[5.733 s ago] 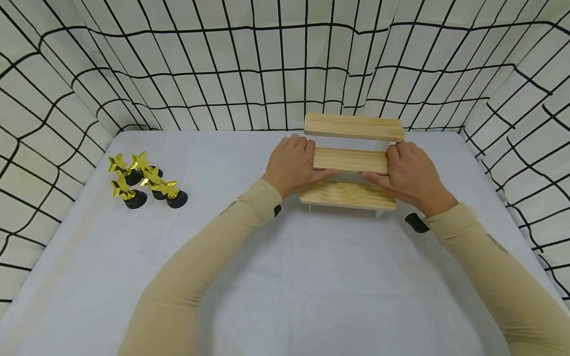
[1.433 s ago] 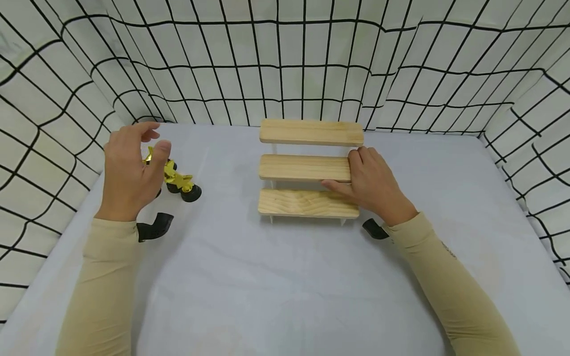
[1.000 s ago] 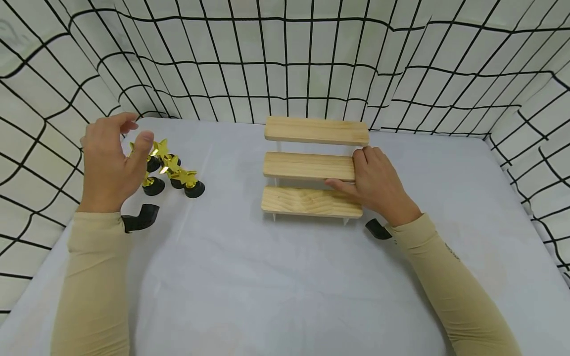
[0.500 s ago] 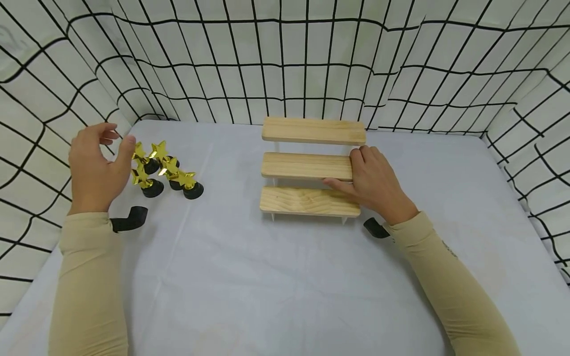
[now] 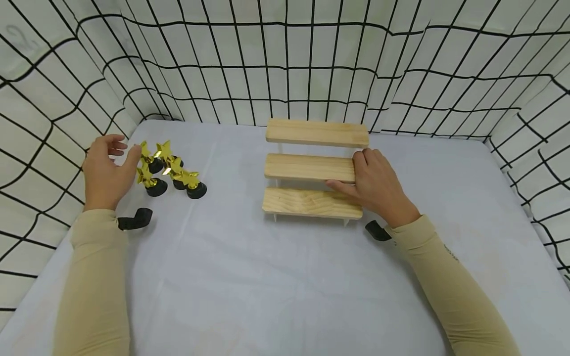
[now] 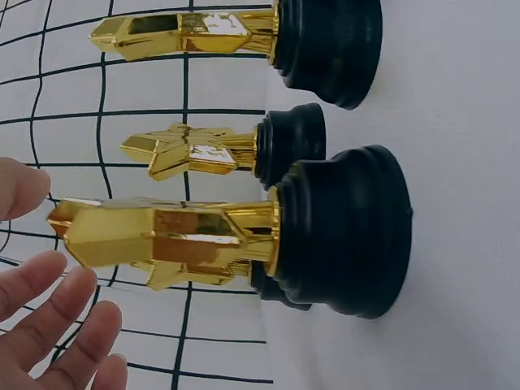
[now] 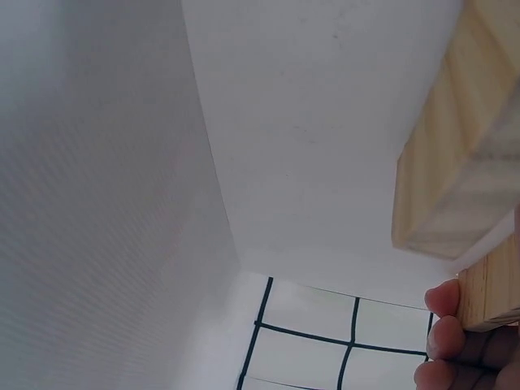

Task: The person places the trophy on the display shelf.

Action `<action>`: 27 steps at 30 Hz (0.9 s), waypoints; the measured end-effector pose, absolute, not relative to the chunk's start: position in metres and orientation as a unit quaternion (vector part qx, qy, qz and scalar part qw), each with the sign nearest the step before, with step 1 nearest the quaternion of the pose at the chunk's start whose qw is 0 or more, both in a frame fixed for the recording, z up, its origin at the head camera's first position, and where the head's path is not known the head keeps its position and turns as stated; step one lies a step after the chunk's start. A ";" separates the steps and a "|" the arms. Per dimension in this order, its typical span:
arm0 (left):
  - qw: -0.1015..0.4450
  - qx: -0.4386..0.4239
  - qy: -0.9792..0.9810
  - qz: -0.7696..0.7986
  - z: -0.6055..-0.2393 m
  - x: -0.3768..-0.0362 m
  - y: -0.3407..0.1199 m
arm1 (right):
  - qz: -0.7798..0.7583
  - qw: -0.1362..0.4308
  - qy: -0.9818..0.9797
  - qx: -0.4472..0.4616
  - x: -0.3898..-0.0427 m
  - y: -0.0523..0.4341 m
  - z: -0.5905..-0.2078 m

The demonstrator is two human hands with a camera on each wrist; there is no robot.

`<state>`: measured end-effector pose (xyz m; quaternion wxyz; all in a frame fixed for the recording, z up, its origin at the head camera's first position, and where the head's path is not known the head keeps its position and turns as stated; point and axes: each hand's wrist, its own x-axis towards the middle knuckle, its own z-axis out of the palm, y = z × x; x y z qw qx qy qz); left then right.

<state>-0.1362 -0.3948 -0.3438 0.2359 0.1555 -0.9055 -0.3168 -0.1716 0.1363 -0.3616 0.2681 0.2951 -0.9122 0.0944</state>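
Observation:
In the head view, my right hand (image 5: 378, 185) grips the right end of the middle board (image 5: 307, 168) of a three-tier wooden display stand, thumb along its front edge. The right wrist view shows fingertips (image 7: 445, 335) curled at the end of that board. At the far left, my left hand (image 5: 107, 173) is held up beside a cluster of several gold star trophies (image 5: 157, 187) on black round bases. In the left wrist view its thumb and spread fingers lie either side of the nearest trophy's star (image 6: 122, 236), gripping nothing.
The stand's top board (image 5: 317, 132) and bottom board (image 5: 311, 202) rest on thin pale supports. A white cloth (image 5: 267, 287) covers the table. White walls with a black grid (image 5: 307, 64) enclose the back and both sides.
My left hand has let go of the stand and moved left to the trophies, lowering slightly of late. The stand has shifted left toward the trophies, my right hand still on it.

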 end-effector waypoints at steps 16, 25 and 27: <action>0.172 0.192 -0.912 -0.320 -0.354 -0.136 -0.424 | 0.098 0.279 -0.907 0.300 -0.173 0.138 -0.364; 0.114 0.162 -0.928 -0.314 -0.360 -0.135 -0.429 | 0.102 0.265 -0.912 0.295 -0.174 0.138 -0.364; 0.104 0.157 -0.932 -0.310 -0.360 -0.136 -0.431 | 0.101 0.261 -0.914 0.293 -0.173 0.138 -0.364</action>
